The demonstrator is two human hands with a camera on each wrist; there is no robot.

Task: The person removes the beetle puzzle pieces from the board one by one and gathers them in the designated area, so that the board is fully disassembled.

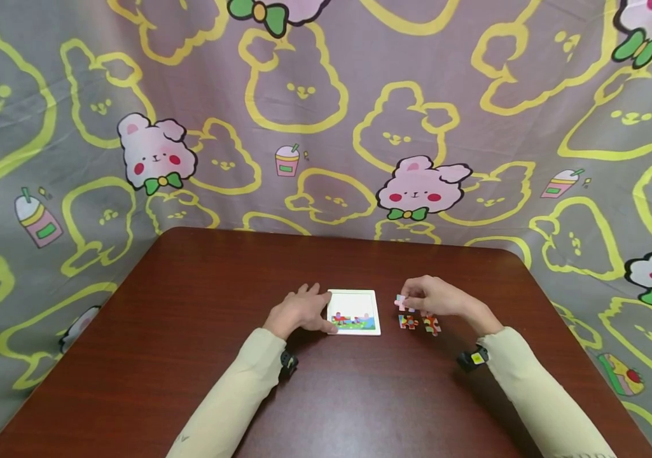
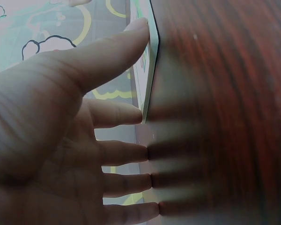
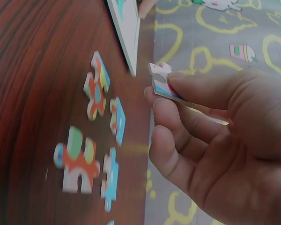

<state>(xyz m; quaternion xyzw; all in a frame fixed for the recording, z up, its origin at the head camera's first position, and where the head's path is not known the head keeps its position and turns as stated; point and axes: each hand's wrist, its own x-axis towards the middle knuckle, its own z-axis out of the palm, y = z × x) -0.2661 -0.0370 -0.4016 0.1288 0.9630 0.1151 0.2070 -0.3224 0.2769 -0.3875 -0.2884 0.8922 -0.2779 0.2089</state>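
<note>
A white-framed puzzle board lies on the table, with colourful pieces filling the lower part of its frame. At its left edge is my left hand. In the left wrist view the thumb rests on the board's rim, while the other fingers stretch out, spread, down to the tabletop. My right hand pinches a pink, white and blue jigsaw piece between thumb and fingers, just above the table to the board's right. Loose jigsaw pieces lie below that hand, some partly hidden by it in the head view.
The brown wooden table has rounded far corners. Behind it and along both sides hangs a grey cloth printed with cartoon animals. Dark straps with small devices sit at both wrists.
</note>
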